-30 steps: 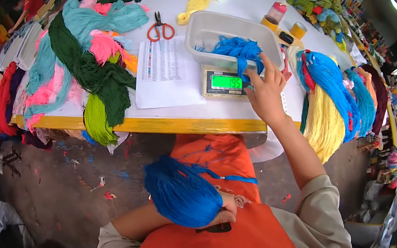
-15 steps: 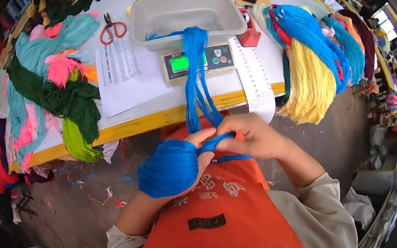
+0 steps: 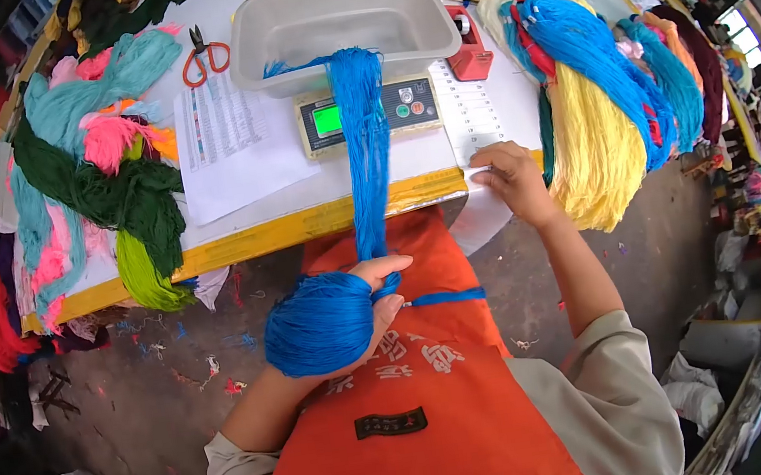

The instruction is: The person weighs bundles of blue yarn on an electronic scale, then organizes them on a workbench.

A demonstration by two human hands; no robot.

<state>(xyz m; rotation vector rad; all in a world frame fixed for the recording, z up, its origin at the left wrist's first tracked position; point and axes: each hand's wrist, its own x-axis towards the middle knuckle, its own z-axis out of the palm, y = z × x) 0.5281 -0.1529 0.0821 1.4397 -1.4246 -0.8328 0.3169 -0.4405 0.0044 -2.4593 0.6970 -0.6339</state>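
My left hand [image 3: 378, 307] is closed round a hank of blue yarn [image 3: 320, 324], whose rounded bundle bulges out on its left side. From this hand a flat tail of blue strands [image 3: 369, 162] runs up over the table edge and the scale into a clear plastic tub [image 3: 342, 21]. The tub rests on a digital scale [image 3: 402, 108] with a lit green display. At the table's front edge my right hand [image 3: 516, 183] pinches a white strip of printed labels [image 3: 471, 110], its thumb and fingers curled at the paper. The strip's lower end hangs over the edge.
Red-handled scissors [image 3: 205, 59] and a printed sheet [image 3: 234, 146] lie left of the scale. A red tape dispenser [image 3: 470, 57] stands beside the tub. Yarn hanks in several colours drape over the table on the left [image 3: 96, 159] and right [image 3: 590, 114]. Yarn scraps litter the floor.
My right hand has let go of the blue yarn and moved up and right to the label strip. The blue tail now hangs straighter. My left hand keeps its hold.
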